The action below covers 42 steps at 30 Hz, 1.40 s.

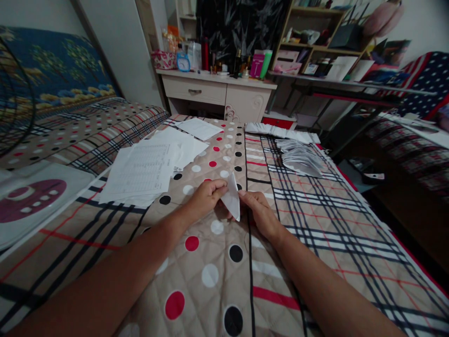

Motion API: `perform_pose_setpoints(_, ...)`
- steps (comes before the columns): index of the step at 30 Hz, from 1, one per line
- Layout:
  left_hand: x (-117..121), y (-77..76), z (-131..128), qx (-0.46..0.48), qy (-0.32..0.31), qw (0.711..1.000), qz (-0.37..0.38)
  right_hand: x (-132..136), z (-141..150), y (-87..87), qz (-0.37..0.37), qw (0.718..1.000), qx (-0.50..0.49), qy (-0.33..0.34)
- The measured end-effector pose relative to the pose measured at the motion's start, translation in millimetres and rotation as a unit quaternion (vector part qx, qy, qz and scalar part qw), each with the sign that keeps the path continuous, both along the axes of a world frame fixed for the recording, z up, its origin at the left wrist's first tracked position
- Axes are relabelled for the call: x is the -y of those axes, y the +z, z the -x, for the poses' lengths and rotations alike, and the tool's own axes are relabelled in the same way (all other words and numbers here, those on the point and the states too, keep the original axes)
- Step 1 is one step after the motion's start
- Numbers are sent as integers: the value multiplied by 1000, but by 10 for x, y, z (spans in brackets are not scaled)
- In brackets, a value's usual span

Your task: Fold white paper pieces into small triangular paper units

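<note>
A small folded piece of white paper [232, 199] is held up between both hands, tilted above the dotted bedspread. My left hand [210, 193] pinches its upper left edge with thumb and fingers. On the other side, my right hand [258, 209] has its thumb against the paper's right edge; its other fingers are partly hidden behind. To the left lies a spread pile of printed sheets [140, 171]. At the right, a stack of folded papers [300, 157] fans out, and a long row of folded papers [280, 132] lies beyond it.
The quilted bedspread [210, 276] lies under everything. At the far left is a white bag with a purple print [35, 199]. A white dresser [210, 91] stands past the bed's far end, with bottles and a blue clock [183, 62] on top. Shelves [315, 47] rise at right.
</note>
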<state>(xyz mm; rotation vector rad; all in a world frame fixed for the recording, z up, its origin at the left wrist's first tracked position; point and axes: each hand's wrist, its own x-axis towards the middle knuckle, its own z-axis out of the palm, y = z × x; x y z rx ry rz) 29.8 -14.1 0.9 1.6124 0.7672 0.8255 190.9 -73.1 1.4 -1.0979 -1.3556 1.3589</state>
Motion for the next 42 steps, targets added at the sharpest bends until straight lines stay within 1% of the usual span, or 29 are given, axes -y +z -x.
perform_pose_setpoints(5, 54, -7, -28, 3, 6, 1000, 8, -18, -13, 11, -2, 1000, -6, 5)
perform_pose_setpoints(8, 82, -10, -37, -6, 29, 1000, 5, -20, -22, 3, -1, 1000, -16, 17)
perform_pose_setpoints(12, 108, 1, -46, 17, 61, 998, 4, -22, -35, -34, -7, 1000, -23, 11)
perform_pose_setpoints(16, 110, -2, -53, 31, 71, 997, -3, -24, -33, -50, -5, 1000, -20, 10)
perform_pose_setpoints(19, 105, -5, -60, 49, 64, 997, 12, -23, -22, -41, -6, 1000, -28, 1)
perform_pose_setpoints(22, 111, 11, -63, 63, 71, 995, 29, -22, -14, -29, -3, 999, -43, 8)
perform_pose_setpoints(25, 121, 35, -58, 69, 88, 993, 46, -23, -11, -23, -3, 998, -58, 15)
perform_pose_setpoints(27, 119, 39, -51, 71, 109, 991, 41, -23, -10, -22, -11, 998, -58, 15)
perform_pose_setpoints(30, 100, 22, -40, 62, 142, 988, 10, -23, -8, -22, -23, 998, -56, 12)
perform_pose_setpoints(33, 92, 5, -33, 41, 146, 988, -23, -27, 5, -20, -19, 998, -55, 2)
perform_pose_setpoints(36, 115, 7, -32, -2, 106, 991, -82, -37, 30, -14, -3, 998, -54, -20)
perform_pose_setpoints(38, 134, 6, -34, -43, 71, 986, -143, -42, 45, -10, 7, 997, -59, -49)
perform_pose_setpoints(40, 141, -9, -32, -81, 49, 972, -215, -43, 52, -7, 20, 994, -64, -89)
perform_pose_setpoints(42, 131, -39, -23, -111, 28, 949, -292, -43, 50, -6, 29, 991, -55, -121)
